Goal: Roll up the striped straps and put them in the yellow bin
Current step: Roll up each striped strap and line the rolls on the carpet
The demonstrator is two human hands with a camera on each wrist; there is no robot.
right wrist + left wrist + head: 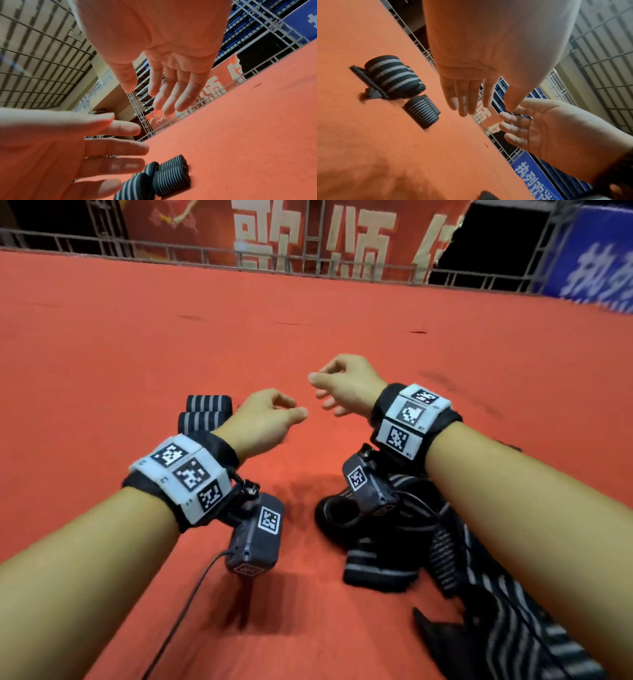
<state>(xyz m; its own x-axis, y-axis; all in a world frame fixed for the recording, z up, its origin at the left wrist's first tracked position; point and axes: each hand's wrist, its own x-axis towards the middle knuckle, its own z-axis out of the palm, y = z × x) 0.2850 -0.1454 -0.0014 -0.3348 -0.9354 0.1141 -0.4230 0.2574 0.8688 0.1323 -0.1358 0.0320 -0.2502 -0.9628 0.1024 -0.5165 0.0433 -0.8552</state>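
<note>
Rolled striped straps [205, 414] are lying on the red carpet [120, 354] just left of the left hand [263, 422]; this hand is hovering loosely open, holding nothing; right hand [346, 385] likewise; loose straps [428, 542] are lying under the right forearm.

A wide desk [342, 313] covered in red-orange cloth carries everything. On its near-left part lie rolled striped straps [205, 414], black with grey bands, packed just beside one another; the right wrist view shows at least four rolls [169, 177]. At the near right a heap of unrolled striped straps [455, 559] sprawls over the cloth, some with wide bands, some with fine ones, running off the near edge. A few small dark specks [418, 332] dot the far cloth.
</note>
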